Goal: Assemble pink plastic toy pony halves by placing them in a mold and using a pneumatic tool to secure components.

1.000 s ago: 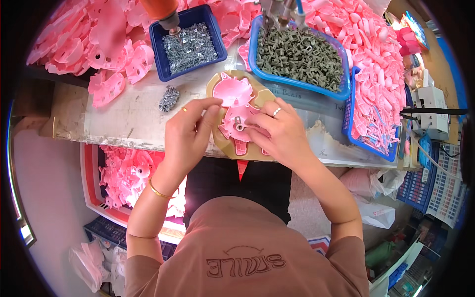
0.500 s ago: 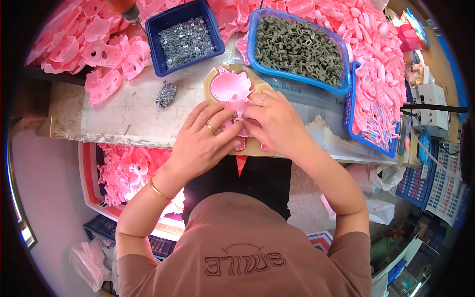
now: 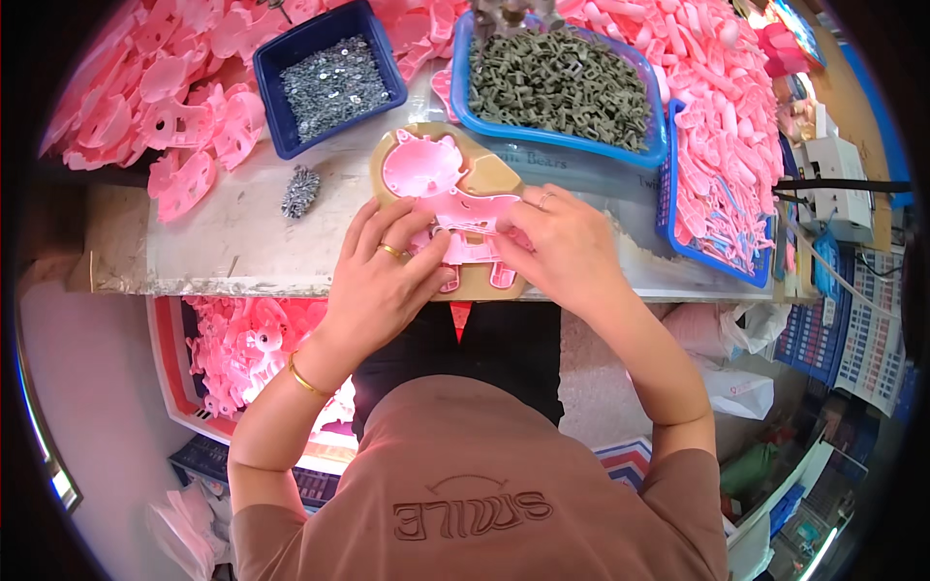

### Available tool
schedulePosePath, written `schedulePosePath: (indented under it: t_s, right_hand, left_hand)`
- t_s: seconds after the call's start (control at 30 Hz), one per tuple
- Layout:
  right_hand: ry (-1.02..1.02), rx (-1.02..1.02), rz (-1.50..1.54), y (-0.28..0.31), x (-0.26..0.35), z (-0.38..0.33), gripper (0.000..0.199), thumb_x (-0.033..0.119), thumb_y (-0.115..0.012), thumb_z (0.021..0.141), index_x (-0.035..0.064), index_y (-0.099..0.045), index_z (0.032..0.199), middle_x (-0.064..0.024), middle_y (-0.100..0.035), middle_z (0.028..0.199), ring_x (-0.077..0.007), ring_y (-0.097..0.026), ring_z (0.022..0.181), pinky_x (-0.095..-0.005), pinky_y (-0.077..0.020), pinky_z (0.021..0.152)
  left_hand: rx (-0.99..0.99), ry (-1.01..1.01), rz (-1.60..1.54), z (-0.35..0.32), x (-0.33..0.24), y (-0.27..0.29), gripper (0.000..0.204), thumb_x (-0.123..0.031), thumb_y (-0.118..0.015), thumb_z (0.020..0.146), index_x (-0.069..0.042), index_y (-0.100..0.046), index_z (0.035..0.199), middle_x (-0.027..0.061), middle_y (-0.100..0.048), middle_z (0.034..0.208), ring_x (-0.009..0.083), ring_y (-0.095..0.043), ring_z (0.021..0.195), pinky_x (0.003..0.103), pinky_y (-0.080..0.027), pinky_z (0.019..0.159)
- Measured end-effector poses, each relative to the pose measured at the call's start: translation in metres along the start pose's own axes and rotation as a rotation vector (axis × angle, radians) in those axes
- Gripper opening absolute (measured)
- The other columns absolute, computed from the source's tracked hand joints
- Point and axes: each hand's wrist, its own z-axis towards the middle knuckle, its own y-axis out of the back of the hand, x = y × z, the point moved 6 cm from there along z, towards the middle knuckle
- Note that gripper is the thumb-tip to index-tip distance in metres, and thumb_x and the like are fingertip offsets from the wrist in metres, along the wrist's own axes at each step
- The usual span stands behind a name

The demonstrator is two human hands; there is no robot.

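A pink plastic toy shell half (image 3: 475, 205), shaped like an animal with a round hollow head and short legs, lies hollow side up in a tan holder (image 3: 492, 176) at the table's front edge. My left hand (image 3: 387, 259) rests along the shell's left side, its thumb and fingertips closed on the body's edge. My right hand (image 3: 573, 242) has its fingers bent and pinched at the shell's right end, with pink plastic showing between them. The fingertips partly hide the shell's ends. Thin strips or slots show across the middle of the body.
Behind the holder stand a dark blue tray (image 3: 399, 89) of small metal screws and a light blue tray (image 3: 562, 137) of dark green clips. A screw-covered clump (image 3: 301, 191) sits left. Pink parts (image 3: 179, 87) pile up behind; a blue basket (image 3: 666, 194) stands right. Metal tooling (image 3: 513, 12) hangs above.
My hands have moved apart from the shell's middle toward its two ends, uncovering the body. The whole view has shifted slightly, with the trays now further left.
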Motion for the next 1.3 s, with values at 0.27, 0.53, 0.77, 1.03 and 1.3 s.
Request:
schedulePosePath:
  t_s: [0.27,0.53,0.77,1.03,1.3]
  right_hand:
    - [0.017,-0.095,0.021,0.004,-0.004,-0.001,0.014,0.015,-0.075,0.077,0.0077,-0.064,0.079,-0.0045,-0.058,0.074,-0.0233,-0.061,0.074,-0.0365,-0.0499,0.063]
    - [-0.053,0.076,0.041,-0.004,-0.011,0.006,0.013,0.020,-0.072,0.079,0.0080,-0.067,0.081,-0.0069,-0.066,0.076,-0.0275,-0.064,0.077,-0.0412,-0.0505,0.065]
    - [0.199,-0.212,0.241,0.037,0.052,0.075,0.036,0.027,-0.074,0.083,0.0075,-0.066,0.111,-0.0106,-0.066,0.095,-0.0294,-0.064,0.090,-0.0395,-0.0516,0.076]
    - [0.301,-0.265,0.843,0.067,0.132,0.253,0.057,0.028,-0.068,0.089,-0.0029,-0.048,0.131,-0.0240,-0.067,0.108,-0.0393,-0.066,0.101,-0.0455,-0.0507,0.087]
    - [-0.030,-0.029,0.834,0.097,0.129,0.209,0.052,0.023,-0.076,0.083,0.0035,-0.053,0.126,-0.0115,-0.068,0.092,-0.0216,-0.066,0.082,-0.0358,-0.0535,0.076]
  left_hand:
    - [-0.030,0.014,-0.020,0.002,-0.001,-0.001,0.036,-0.020,-0.075,0.080,-0.012,-0.067,0.115,0.0075,-0.057,0.127,0.0316,-0.046,0.128,0.053,-0.035,0.112]
    - [-0.050,0.011,-0.021,0.002,0.000,0.001,0.037,-0.021,-0.076,0.080,-0.011,-0.067,0.114,0.0084,-0.057,0.127,0.0323,-0.047,0.127,0.053,-0.036,0.111]
    - [-0.082,0.035,-0.099,0.007,0.005,0.016,0.034,-0.022,-0.072,0.084,-0.009,-0.063,0.114,0.0112,-0.057,0.121,0.0324,-0.052,0.118,0.048,-0.042,0.103]
    - [-0.330,0.186,0.111,0.034,0.086,0.056,0.006,-0.010,-0.062,0.089,-0.007,-0.064,0.093,0.0073,-0.061,0.090,0.0282,-0.062,0.087,0.041,-0.053,0.070]
    - [-0.091,0.029,0.301,0.074,0.154,0.038,0.009,-0.009,-0.062,0.083,-0.011,-0.070,0.087,0.0062,-0.065,0.088,0.0260,-0.065,0.090,0.040,-0.056,0.072]
